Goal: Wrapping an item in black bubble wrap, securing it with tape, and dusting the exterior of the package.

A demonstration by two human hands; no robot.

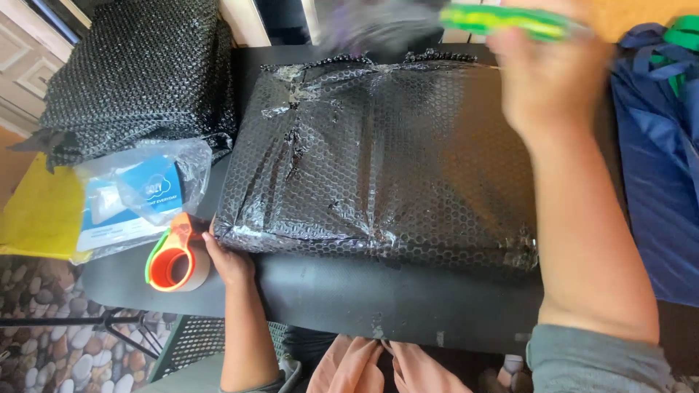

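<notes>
A flat rectangular parcel, wrapped in black bubble wrap and crossed with strips of glossy clear tape, lies across the middle of a dark surface. The wrap is crinkled at its far left corner, where tape bunches over the folds. The person's left hand rests at the parcel's near left corner, its grip closed on an orange tape dispenser with a green edge. The right hand, blurred, is raised over the parcel's far right end, clenched around a green and yellow tool. A heap of loose black bubble wrap sits far left, a clear plastic bag with a blue-and-white pack just near it. Blue fabric lies at right.
</notes>
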